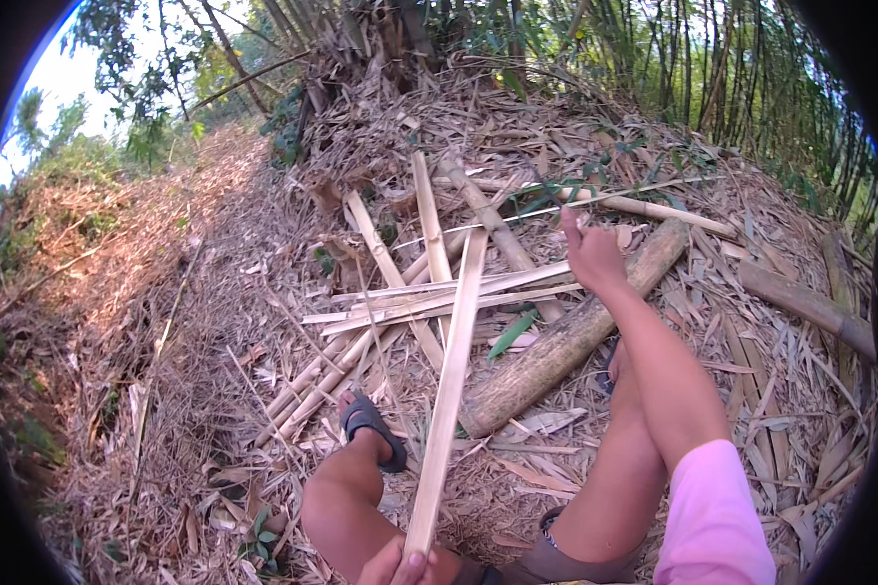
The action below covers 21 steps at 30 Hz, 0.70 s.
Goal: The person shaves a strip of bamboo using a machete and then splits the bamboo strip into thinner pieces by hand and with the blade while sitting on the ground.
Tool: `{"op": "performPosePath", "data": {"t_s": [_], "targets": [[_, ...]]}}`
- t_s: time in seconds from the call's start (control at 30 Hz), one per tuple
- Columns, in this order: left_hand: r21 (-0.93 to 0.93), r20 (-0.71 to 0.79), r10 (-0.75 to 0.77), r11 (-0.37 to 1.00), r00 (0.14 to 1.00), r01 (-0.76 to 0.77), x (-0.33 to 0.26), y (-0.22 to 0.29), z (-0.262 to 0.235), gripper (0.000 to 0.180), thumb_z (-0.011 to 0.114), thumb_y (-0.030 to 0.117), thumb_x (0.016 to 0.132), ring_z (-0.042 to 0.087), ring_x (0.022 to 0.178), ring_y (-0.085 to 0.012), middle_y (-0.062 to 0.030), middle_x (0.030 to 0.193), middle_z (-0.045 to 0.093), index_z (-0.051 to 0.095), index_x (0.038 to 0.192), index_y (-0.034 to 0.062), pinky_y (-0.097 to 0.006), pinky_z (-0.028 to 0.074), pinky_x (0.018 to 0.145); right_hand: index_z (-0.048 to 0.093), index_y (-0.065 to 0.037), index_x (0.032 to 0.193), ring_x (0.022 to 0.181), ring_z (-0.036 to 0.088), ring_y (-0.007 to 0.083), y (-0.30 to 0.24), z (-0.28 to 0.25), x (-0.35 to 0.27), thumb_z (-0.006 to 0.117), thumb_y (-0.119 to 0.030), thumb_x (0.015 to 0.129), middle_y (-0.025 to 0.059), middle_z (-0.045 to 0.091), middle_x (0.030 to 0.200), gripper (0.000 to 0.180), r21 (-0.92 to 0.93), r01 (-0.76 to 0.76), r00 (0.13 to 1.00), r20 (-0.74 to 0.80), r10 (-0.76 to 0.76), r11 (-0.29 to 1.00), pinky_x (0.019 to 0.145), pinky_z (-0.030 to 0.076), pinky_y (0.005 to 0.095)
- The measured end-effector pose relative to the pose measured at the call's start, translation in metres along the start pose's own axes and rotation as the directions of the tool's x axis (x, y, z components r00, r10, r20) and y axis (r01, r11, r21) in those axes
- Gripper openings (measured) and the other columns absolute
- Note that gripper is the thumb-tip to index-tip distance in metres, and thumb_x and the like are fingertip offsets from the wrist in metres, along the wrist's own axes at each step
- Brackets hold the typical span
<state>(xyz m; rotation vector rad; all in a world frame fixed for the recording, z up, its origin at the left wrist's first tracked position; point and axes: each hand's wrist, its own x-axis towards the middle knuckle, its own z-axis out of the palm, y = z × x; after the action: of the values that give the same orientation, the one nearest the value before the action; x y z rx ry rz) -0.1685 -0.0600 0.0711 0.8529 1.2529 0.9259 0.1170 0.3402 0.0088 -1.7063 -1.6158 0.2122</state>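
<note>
Bamboo strip (449,390) slants across the piled strips (512,282) | left hand (398,567) is closed around its near end | right hand (596,259) extends near the log (568,356); grip cannot be told | probably light, stiff lengthwise, sharp-edged; best held by flat faces toward mid-length

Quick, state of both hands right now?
Left hand: closed, holding the near end of a split bamboo strip.
Right hand: one digit extended; whether it grips anything cannot be told.
</note>
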Motion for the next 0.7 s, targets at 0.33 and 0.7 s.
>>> {"op": "performPosePath", "data": {"t_s": [0.33,0.7], "targets": [[-0.101,-0.073,-0.123,0.988,0.99,0.115,0.079,0.049,-0.014,0.048,0.037,0.046,0.106,0.036,0.045,-0.0083,0.001,0.066,0.041,0.055,0.091,0.0046,-0.024,0.033,0.042,0.059,0.0,0.082,0.039,0.038,0.0054,-0.087,0.002,-0.057,0.052,-0.072,0.089,-0.0064,0.038,0.054,0.073,0.592,-0.586,0.746,0.66,0.086,0.553,0.037,0.037,0.0248],[0.004,-0.018,0.131,0.991,0.991,-0.131,0.221,0.121,0.014,0.02,0.056,0.026,0.101,0.059,0.056,-0.0141,-0.0044,0.074,0.059,0.057,0.106,0.0062,-0.027,0.049,0.042,0.061,-0.002,0.114,0.066,0.054,0.0166,-0.09,0.004,-0.089,0.052,-0.068,0.09,0.0061,0.059,0.088,0.071,0.554,-0.683,0.676,0.726,0.126,0.475,0.061,0.05,0.0343]]}}
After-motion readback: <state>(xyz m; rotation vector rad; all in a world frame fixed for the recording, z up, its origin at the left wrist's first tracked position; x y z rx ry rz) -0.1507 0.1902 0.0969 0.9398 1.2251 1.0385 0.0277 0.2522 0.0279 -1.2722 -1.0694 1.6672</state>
